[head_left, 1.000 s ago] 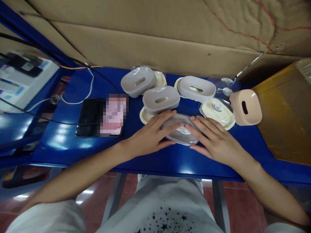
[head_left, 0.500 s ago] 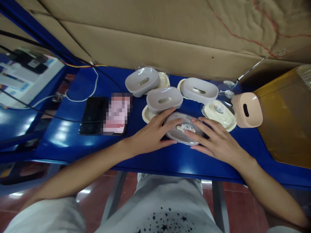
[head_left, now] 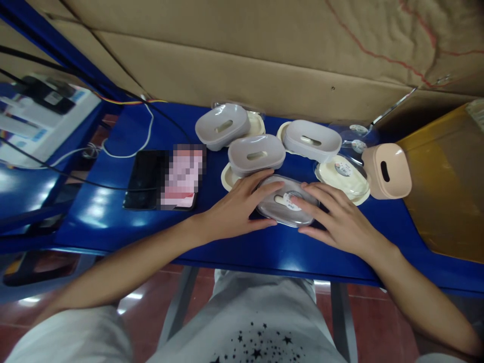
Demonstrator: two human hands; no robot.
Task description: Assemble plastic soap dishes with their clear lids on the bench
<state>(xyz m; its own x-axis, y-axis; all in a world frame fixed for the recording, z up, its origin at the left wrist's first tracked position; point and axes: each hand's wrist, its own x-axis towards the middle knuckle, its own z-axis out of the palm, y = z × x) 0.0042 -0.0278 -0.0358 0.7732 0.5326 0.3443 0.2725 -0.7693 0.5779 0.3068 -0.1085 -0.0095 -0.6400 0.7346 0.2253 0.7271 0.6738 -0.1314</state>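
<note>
Between my two hands a grey oval soap dish (head_left: 266,201) lies on the blue table under a clear lid, with a round label (head_left: 292,200) on the lid. My left hand (head_left: 236,206) grips its left end, thumb at the near edge and fingers along the far side. On the right end sits my right hand (head_left: 340,217), one finger over the label and the thumb low at the near rim. Just beyond is a grey dish (head_left: 257,155) on a cream base (head_left: 228,179). A cream dish with a clear labelled lid (head_left: 342,176) lies right of my right hand.
Two more grey dishes (head_left: 223,125) (head_left: 312,138) rest at the back, before a cardboard wall (head_left: 227,60). A peach slotted container (head_left: 391,171) and a taped box (head_left: 449,191) stand right. Left are phones (head_left: 145,179), cables and a power strip (head_left: 49,121).
The fingers of my right hand have shifted slightly on the lid, so more of the label shows. My left hand and the dish stay nearly in place.
</note>
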